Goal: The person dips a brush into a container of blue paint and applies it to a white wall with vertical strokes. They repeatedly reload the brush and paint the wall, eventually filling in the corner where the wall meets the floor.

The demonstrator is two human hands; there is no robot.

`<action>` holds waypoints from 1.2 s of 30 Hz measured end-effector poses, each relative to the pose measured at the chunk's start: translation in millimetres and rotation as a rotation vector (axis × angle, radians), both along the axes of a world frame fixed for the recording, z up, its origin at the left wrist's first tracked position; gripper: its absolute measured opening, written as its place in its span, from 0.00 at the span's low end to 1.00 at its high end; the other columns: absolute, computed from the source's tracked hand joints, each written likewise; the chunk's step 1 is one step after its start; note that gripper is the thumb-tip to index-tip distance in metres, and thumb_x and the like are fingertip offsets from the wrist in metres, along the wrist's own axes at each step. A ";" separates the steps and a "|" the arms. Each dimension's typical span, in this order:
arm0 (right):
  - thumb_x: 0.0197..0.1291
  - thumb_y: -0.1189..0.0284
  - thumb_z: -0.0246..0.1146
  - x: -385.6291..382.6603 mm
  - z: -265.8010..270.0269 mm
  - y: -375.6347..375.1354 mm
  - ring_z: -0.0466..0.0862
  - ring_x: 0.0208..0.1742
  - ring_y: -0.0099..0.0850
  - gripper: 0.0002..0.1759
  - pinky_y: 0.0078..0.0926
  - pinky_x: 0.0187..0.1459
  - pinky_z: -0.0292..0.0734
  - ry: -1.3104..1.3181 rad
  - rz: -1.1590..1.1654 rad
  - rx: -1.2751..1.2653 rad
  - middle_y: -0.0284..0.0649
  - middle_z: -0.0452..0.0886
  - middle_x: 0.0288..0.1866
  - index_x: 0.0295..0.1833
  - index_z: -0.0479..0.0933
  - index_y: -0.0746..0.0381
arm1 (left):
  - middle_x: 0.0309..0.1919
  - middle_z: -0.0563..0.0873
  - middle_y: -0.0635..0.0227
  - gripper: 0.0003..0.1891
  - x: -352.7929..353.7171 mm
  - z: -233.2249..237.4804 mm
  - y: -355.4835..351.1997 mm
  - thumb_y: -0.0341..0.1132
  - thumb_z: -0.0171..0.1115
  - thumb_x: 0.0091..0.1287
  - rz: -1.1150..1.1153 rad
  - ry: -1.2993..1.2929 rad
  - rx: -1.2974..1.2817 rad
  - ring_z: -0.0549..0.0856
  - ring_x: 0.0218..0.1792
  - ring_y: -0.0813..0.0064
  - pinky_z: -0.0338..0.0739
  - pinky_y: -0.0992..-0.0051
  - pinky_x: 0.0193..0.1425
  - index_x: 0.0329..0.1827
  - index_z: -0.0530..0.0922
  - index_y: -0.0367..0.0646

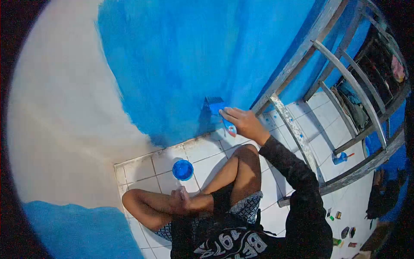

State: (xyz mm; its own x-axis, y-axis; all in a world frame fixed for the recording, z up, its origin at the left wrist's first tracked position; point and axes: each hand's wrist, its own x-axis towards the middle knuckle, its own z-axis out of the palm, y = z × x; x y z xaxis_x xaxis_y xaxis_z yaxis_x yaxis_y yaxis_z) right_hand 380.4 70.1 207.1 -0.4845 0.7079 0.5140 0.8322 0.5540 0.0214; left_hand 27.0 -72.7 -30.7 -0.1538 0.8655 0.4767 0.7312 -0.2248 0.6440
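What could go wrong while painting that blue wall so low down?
The brush in the right hand works just above the white floor tiles, so blue paint could smear them. The open paint pot stands close to the bent knee; a shuffle might tip it. The ladder leans right beside the arm, so a bump could jolt it.

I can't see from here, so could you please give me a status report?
Right hand grips brush on blue wall. Left hand rests on leg. Ladder close right.

Tiles (142, 170) around the paint cup (183, 169) lie open; the ladder (297, 131) bars the right; the raised knee (246, 152) stands between.
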 end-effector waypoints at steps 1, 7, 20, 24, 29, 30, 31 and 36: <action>0.53 0.70 0.68 8.6 7.1 5.6 0.83 0.59 0.40 0.35 0.36 0.49 0.83 0.028 0.032 -0.020 0.42 0.80 0.62 0.70 0.73 0.56 | 0.33 0.83 0.51 0.17 -0.1 -9.6 1.8 0.33 0.66 0.56 -0.004 -0.003 0.001 0.81 0.26 0.52 0.76 0.60 0.26 0.47 0.79 0.33; 0.63 0.72 0.70 44.8 159.7 51.3 0.85 0.56 0.42 0.16 0.34 0.57 0.81 0.092 0.103 0.302 0.43 0.86 0.55 0.56 0.83 0.57 | 0.30 0.85 0.58 0.14 -6.2 -87.3 1.5 0.40 0.72 0.58 0.121 0.000 0.336 0.82 0.26 0.62 0.77 0.62 0.29 0.38 0.83 0.37; 0.49 0.72 0.67 44.4 163.3 49.5 0.88 0.49 0.36 0.33 0.32 0.45 0.86 -0.155 -0.014 0.739 0.38 0.86 0.54 0.66 0.80 0.54 | 0.39 0.87 0.55 0.09 -17.2 11.9 -2.0 0.31 0.67 0.65 -0.174 0.109 -0.185 0.86 0.35 0.51 0.82 0.57 0.40 0.47 0.82 0.43; 0.54 0.74 0.63 37.8 45.8 29.6 0.88 0.53 0.38 0.29 0.36 0.48 0.86 0.035 -0.059 0.458 0.41 0.83 0.61 0.65 0.80 0.58 | 0.37 0.86 0.55 0.10 -12.6 3.7 -0.8 0.31 0.65 0.66 -0.184 0.134 -0.166 0.83 0.31 0.52 0.81 0.56 0.37 0.48 0.82 0.42; 0.62 0.63 0.62 33.0 -30.4 2.6 0.86 0.56 0.45 0.29 0.38 0.53 0.84 0.108 -0.075 0.053 0.48 0.83 0.60 0.70 0.76 0.53 | 0.32 0.83 0.56 0.10 -12.2 9.2 0.4 0.31 0.64 0.65 -0.111 0.130 -0.222 0.81 0.27 0.55 0.77 0.56 0.31 0.48 0.82 0.41; 0.62 0.63 0.62 37.1 -24.5 3.2 0.86 0.56 0.45 0.29 0.38 0.53 0.84 0.112 -0.076 0.060 0.48 0.83 0.60 0.70 0.76 0.53 | 0.30 0.82 0.57 0.10 -8.9 21.1 0.0 0.31 0.65 0.65 -0.128 0.090 -0.173 0.81 0.26 0.55 0.77 0.57 0.30 0.48 0.82 0.41; 0.64 0.56 0.59 40.5 -8.5 3.5 0.85 0.57 0.46 0.29 0.40 0.55 0.83 0.148 -0.014 0.027 0.48 0.83 0.60 0.70 0.76 0.52 | 0.29 0.82 0.58 0.10 -6.1 32.9 -1.2 0.31 0.65 0.65 -0.146 0.051 -0.127 0.81 0.26 0.56 0.76 0.58 0.29 0.48 0.82 0.41; 0.70 0.45 0.52 69.2 126.6 34.8 0.84 0.59 0.45 0.29 0.39 0.60 0.80 0.111 0.131 0.188 0.43 0.83 0.62 0.66 0.79 0.50 | 0.25 0.80 0.60 0.09 -8.4 23.8 2.0 0.30 0.65 0.65 -0.209 0.070 0.006 0.79 0.23 0.60 0.73 0.61 0.26 0.47 0.83 0.41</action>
State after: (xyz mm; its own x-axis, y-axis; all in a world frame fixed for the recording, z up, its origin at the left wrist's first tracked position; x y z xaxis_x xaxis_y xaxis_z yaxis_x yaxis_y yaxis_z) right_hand 449.6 104.9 333.8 -0.4985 0.5295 0.6863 0.7568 0.6520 0.0466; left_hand 18.6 -70.7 -6.9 0.0624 0.8721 0.4853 0.7110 -0.3801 0.5916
